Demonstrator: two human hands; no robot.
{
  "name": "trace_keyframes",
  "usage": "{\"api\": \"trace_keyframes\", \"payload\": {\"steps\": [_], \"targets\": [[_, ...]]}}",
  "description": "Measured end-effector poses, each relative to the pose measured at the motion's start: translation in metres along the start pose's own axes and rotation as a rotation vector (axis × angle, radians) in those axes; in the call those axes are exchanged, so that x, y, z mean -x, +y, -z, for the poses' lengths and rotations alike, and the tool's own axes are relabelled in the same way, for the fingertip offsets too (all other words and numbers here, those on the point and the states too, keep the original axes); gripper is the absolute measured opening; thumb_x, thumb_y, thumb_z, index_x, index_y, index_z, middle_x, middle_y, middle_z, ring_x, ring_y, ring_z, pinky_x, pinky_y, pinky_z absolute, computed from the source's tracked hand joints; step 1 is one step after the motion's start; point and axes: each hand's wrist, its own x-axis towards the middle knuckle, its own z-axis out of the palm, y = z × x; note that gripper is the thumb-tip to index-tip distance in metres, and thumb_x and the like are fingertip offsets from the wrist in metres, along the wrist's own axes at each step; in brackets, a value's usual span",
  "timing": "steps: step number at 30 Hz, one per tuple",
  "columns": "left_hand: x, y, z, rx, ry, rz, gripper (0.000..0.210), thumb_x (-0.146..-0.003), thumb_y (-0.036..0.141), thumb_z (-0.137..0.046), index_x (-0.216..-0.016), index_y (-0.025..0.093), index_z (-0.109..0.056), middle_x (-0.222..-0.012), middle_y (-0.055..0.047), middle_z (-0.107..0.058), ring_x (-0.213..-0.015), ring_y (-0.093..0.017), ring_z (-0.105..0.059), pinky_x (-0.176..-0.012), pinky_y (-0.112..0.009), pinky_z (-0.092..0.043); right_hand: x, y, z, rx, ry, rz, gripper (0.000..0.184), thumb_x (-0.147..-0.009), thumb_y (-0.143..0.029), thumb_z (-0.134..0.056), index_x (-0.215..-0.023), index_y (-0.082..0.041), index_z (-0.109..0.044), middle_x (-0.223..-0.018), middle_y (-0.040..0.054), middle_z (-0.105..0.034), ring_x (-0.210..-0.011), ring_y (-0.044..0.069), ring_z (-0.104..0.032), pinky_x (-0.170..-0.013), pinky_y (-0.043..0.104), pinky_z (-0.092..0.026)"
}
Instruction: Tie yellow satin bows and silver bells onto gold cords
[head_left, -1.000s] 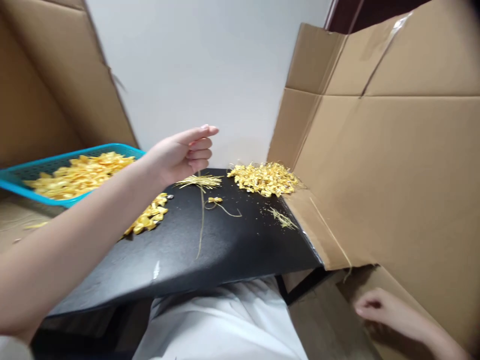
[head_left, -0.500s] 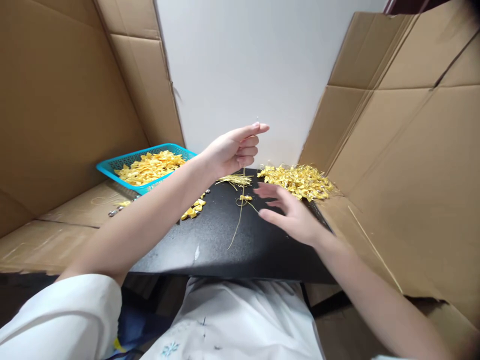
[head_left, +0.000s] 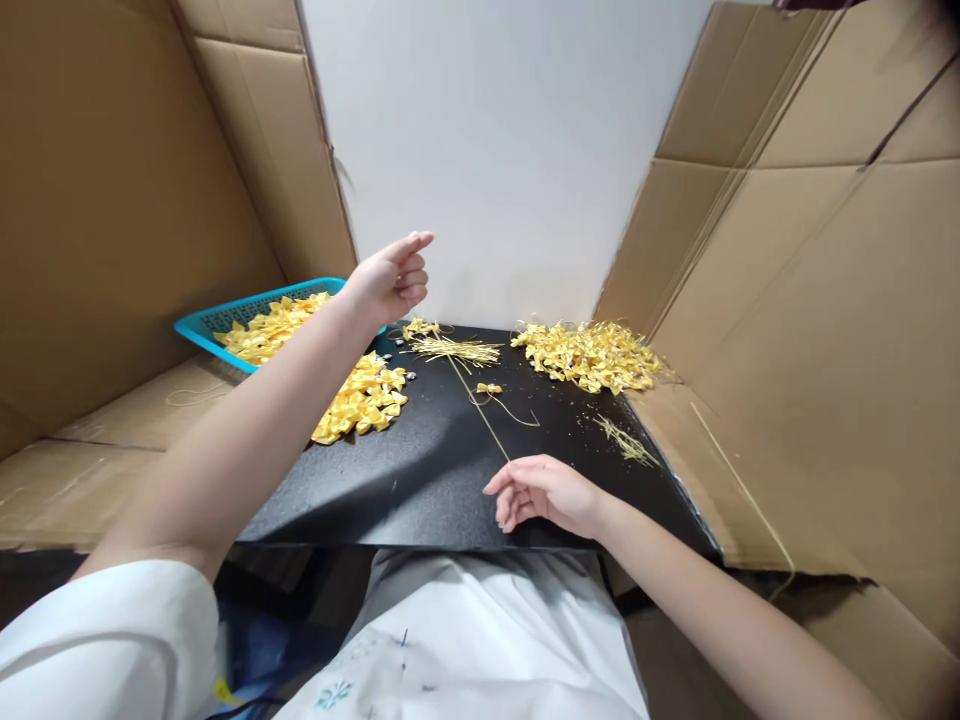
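Observation:
My left hand (head_left: 394, 277) is raised at the back of the table, its fingers curled closed and the index finger stretched out. From just below it a thin gold cord (head_left: 480, 408) slants down to my right hand (head_left: 544, 495), which pinches the cord's lower end above the front of the black table. The upper end is hidden by the left hand's fingers. Behind the cord, a small yellow ribbon bow (head_left: 490, 388) lies on the table with a looped gold cord attached.
A bundle of gold cord lengths (head_left: 457, 350) lies at the back. To its right is a heap of finished-looking bows with cords (head_left: 589, 355); short cord scraps (head_left: 628, 442) lie nearer. Loose yellow bows (head_left: 367, 398) and a blue basket (head_left: 206, 328) of bows are left. Cardboard walls (head_left: 817, 330) stand at the sides.
My left hand has moved left. My right hand has come down towards the table's front edge and closed on the cord, which hung loose before and now runs straight.

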Motion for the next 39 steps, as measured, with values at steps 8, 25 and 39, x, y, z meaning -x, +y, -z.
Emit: {"api": "trace_keyframes", "payload": {"steps": [8,25,39], "targets": [[-0.008,-0.03,0.04,0.006,0.146,0.096,0.013,-0.089,0.016,-0.055,-0.076,0.016,-0.053,-0.039,0.012,-0.022,-0.031,-0.004,-0.018,-0.032,-0.015,-0.013,0.004,-0.003,-0.002,-0.135,0.005,-0.199,0.03,-0.094,-0.03,-0.047,-0.099,-0.01,-0.068,-0.086,0.0108,-0.073,-0.077,0.018,-0.071,-0.074,0.032,-0.052],[0.025,-0.064,0.047,-0.313,0.116,0.104,0.006,-0.076,0.019,-0.064,-0.076,0.013,-0.062,-0.045,0.009,-0.028,-0.037,-0.004,-0.022,-0.036,-0.015,-0.016,0.011,-0.01,-0.004,0.465,0.248,-0.042,0.029,-0.089,-0.03,-0.05,-0.076,-0.012,-0.068,-0.066,0.0041,-0.064,-0.058,0.012,-0.06,-0.061,0.025,-0.046],[0.12,-0.134,0.009,-0.398,-0.689,0.535,0.039,-0.082,0.051,-0.063,-0.085,0.013,-0.068,-0.052,0.009,-0.021,-0.048,-0.007,-0.012,-0.043,-0.022,-0.01,0.0,-0.048,0.009,1.529,0.244,0.302,0.031,-0.095,-0.028,-0.049,-0.074,-0.017,-0.068,-0.071,0.0024,-0.067,-0.061,0.012,-0.053,-0.058,0.023,-0.028]]}}
